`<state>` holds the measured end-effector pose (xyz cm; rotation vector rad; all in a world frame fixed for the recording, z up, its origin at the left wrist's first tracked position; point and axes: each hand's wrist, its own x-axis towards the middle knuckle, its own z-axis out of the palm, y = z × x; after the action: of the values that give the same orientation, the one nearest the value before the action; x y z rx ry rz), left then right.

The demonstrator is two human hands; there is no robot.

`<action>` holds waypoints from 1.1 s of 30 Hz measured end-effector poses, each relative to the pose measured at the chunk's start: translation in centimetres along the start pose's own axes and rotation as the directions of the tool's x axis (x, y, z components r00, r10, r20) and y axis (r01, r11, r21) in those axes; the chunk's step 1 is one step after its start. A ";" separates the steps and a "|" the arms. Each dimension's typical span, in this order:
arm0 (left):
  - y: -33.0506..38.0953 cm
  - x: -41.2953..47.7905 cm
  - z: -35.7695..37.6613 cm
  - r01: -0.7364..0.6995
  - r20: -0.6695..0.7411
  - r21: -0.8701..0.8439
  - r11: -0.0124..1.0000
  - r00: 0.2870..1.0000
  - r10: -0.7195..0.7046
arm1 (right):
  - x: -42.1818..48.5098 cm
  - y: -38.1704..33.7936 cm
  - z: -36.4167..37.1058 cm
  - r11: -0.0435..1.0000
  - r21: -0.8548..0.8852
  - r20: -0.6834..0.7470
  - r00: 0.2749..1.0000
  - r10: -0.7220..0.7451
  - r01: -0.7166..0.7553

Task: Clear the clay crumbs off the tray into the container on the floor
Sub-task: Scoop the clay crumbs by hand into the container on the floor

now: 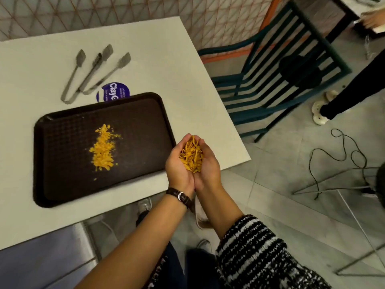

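Note:
A dark brown tray (62, 184) lies on the white table (166, 59). A pile of yellow-orange clay crumbs (103, 148) sits in the tray's middle. My left hand (177, 170) and my right hand (209, 163) are cupped together just past the tray's right edge, above the table's near right corner. They hold a heap of yellow-orange clay crumbs (191, 156) between the palms. A watch is on my left wrist. A pale object on the floor (201, 211) shows partly below my hands; I cannot tell if it is the container.
Metal tongs (91, 74) and a blue clay tub lid (115, 92) lie behind the tray. A dark slatted chair (277, 80) stands right of the table. Another person's leg (352, 90) and black cables (337, 155) are on the tiled floor at right.

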<state>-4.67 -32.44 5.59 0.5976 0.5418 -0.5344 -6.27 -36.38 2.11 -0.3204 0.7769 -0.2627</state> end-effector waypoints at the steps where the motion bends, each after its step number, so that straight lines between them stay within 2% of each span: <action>1: -1.6 -0.6 0.0 0.024 -0.004 0.004 1.000 1.000 -0.024 | -0.4 -0.9 -1.4 0.999 -0.040 -0.029 1.000 -0.008 0.007; 6: -8.4 -2.5 -1.2 0.068 -0.054 0.124 0.990 0.997 -0.061 | -2.0 -3.4 -8.4 0.986 0.156 -0.108 0.993 -0.044 0.061; 9: -11.6 -1.9 -2.9 0.108 -0.069 0.223 0.969 0.993 -0.094 | -1.9 -3.7 -12.4 0.983 0.151 -0.190 0.979 -0.078 0.108; 13: -15.9 0.7 -7.4 0.248 -0.130 0.302 0.921 0.967 -0.218 | -0.2 -2.7 -18.0 0.980 0.151 -0.306 0.949 -0.080 0.131; 18: -20.8 5.7 -14.2 0.373 -0.207 0.356 0.857 0.926 -0.317 | 4.5 0.4 -25.5 1.000 0.011 -0.401 0.916 0.007 -0.002; 20: -22.7 8.1 -17.1 0.401 -0.233 0.403 0.822 0.914 -0.332 | 6.3 1.6 -28.0 0.995 0.055 -0.461 0.886 -0.054 0.089; 22: -24.7 10.5 -19.9 0.446 -0.285 0.434 0.783 0.892 -0.350 | 8.6 2.6 -30.3 0.974 0.172 -0.520 0.853 -0.037 0.147; 26: -28.9 16.3 -25.0 0.524 -0.381 0.480 0.704 0.847 -0.370 | 14.4 4.5 -36.0 0.981 0.158 -0.655 0.755 0.021 0.109; 28: -30.1 18.6 -27.2 0.549 -0.436 0.556 0.624 0.832 -0.344 | 16.2 5.1 -38.1 0.991 0.119 -0.722 0.690 0.050 0.053; 30: -30.9 20.0 -28.8 0.564 -0.472 0.615 0.551 0.823 -0.315 | 17.2 5.5 -39.5 0.997 0.075 -0.723 0.687 0.075 -0.031; 33: -31.4 20.7 -30.1 0.557 -0.460 0.658 0.506 0.830 -0.316 | 17.3 5.5 -39.9 0.996 0.047 -0.685 0.723 0.092 -0.082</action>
<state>-17.96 -41.49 -39.86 1.4145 0.7439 -1.2306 -22.56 -44.69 -37.76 -0.1626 1.5315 -0.3009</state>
